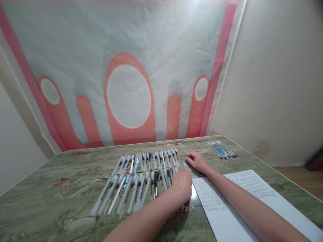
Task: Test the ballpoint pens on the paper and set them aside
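Two rows of clear-barrelled gel pens lie on the table, a back row [157,158] and a front row [135,191]. My left hand [182,183] is over the right end of the front row, its fingers closed on a pale, translucent pen [186,165] whose end shows past the fingertips. The rest of that pen is hidden by the hand. Just beyond, my right hand [197,162] rests low over the table, right of the back row. Its fingers are loosely bent and slightly apart, with nothing visible in them.
A sheet of handwritten paper [242,181] lies under my right forearm. Farther right sits a small group of pens [222,149], one of them blue. The wood-patterned table [50,195] ends against a printed cloth [128,97] at the back.
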`<state>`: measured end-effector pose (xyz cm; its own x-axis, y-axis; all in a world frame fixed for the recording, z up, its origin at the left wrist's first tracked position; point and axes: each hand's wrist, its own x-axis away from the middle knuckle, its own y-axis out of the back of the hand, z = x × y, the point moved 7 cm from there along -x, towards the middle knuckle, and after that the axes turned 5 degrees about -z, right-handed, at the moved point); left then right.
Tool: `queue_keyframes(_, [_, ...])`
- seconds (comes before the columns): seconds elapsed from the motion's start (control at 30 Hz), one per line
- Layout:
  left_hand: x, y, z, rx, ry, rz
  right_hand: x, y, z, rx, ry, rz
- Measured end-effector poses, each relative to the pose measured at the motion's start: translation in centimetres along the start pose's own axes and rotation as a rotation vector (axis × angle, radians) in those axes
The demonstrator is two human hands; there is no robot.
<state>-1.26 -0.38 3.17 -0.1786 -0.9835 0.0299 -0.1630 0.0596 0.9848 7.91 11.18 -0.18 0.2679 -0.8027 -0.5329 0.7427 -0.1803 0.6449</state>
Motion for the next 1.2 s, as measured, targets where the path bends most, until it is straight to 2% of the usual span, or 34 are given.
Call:
queue_keyframes(0.17, [-0.1, 0.3, 0.6, 0.039, -0.014, -0.002, 0.0, -0.1, -0.1, -0.008, -0.001, -0.001])
queue_keyframes(0.33, [-1.9, 2.8, 2.4, 0.189, -0.06, -0.107, -0.1, 0.1, -0.3, -0.039, -0.027, -0.045])
queue_keyframes(0.43, [-3.7, 3.9, 3.6, 0.42, -0.12, -0.162, -0.2, 0.8, 0.1, -0.065, -0.039, -0.101])
queue_keyframes(0.53, [-5.2, 3.9, 4.6, 0.793, -0.13, -0.146, -0.3, 1.8, 1.2, -0.118, -0.031, -0.149])
queue_keyframes(0.6, [-5.8, 3.6, 5.2, 1.014, -0.094, -0.144, -0.3, 2.0, 2.2, -0.177, -0.024, -0.11])
queue_keyframes(0.7, [-6.2, 2.8, 6.0, 1.22, -0.02, -0.165, -0.1, 1.5, 3.8, -0.281, -0.011, 0.038])
queue_keyframes(0.8, [-6.3, 2.1, 6.4, 1.333, 0.013, -0.181, 0.1, 1.0, 5.1, -0.327, -0.006, 0.138])
queue_keyframes(0.93, [-6.5, 1.5, 6.8, 1.416, 0.05, -0.188, 0.3, 0.4, 5.5, -0.352, -0.033, 0.172])
queue_keyframes(1.0, [-6.9, 1.6, 7.6, 1.498, 0.102, -0.257, 0.2, 0.3, 5.1, -0.374, -0.062, 0.159])
queue_keyframes(1.13, [-7.4, 2.7, 11.0, 1.803, 0.21, -0.594, -0.2, 0.7, 4.1, -0.391, -0.09, 0.049])
queue_keyframes(1.2, [-7.5, 2.7, 12.7, 1.966, 0.288, -0.714, -0.3, 0.8, 3.9, -0.384, -0.084, 0.019])
